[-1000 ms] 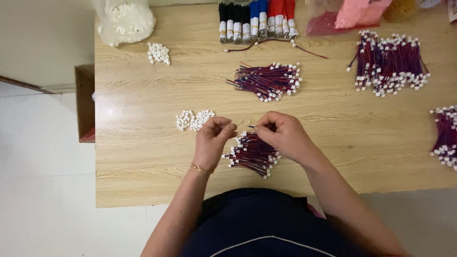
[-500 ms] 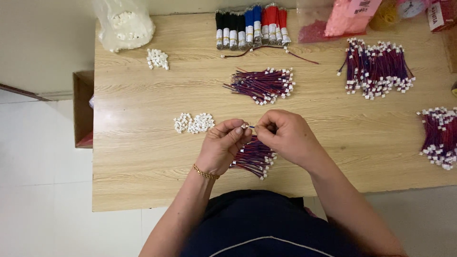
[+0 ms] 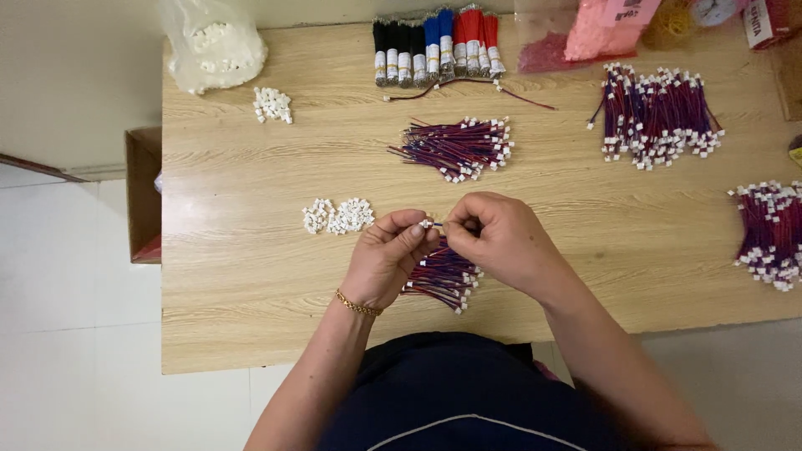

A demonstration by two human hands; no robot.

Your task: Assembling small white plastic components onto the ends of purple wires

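Pale wooden table point(image 3: 251, 250) over a white tiled floor, with an open cardboard box point(image 3: 144, 196) on the floor far off the left hand's side.

Ahead of the hands, at the far edge: clear plastic bag point(image 3: 213, 50) of white pieces off to the left; row of black, blue and red wire bundles point(image 3: 434, 50) with pale bands straight ahead; pink packet point(image 3: 597, 29) to the right.

Well right of the right hand: two heaps of red-and-blue leads with white plugs, one ahead point(image 3: 660, 117), one at the table's edge point(image 3: 773, 234).

Just ahead of both hands: loose sheaf of like leads point(image 3: 459, 149). Under both hands, toward the body: another sheaf of leads point(image 3: 443, 280), partly hidden.

Just left of the left hand: small pile of white connectors point(image 3: 338, 215). Further ahead: smaller pile point(image 3: 273, 105).

Left hand point(image 3: 388, 263) and right hand point(image 3: 501, 242) together, fingertips meeting, pinched on one white connector point(image 3: 427, 223) with a thin wire between them.
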